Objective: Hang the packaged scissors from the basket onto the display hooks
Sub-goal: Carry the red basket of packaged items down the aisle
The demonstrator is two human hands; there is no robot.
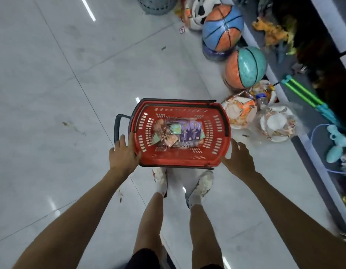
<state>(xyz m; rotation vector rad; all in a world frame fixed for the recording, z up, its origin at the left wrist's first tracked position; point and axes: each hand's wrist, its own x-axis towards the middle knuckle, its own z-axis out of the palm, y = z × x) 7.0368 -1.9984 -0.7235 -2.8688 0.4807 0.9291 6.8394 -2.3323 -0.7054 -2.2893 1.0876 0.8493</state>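
Head camera, wide-angle, looking steeply down; basket (178, 160) near, centre frame.

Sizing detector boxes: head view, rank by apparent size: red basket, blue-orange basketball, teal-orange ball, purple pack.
1. red basket
2-3. blue-orange basketball and teal-orange ball: too alike to split
4. purple pack
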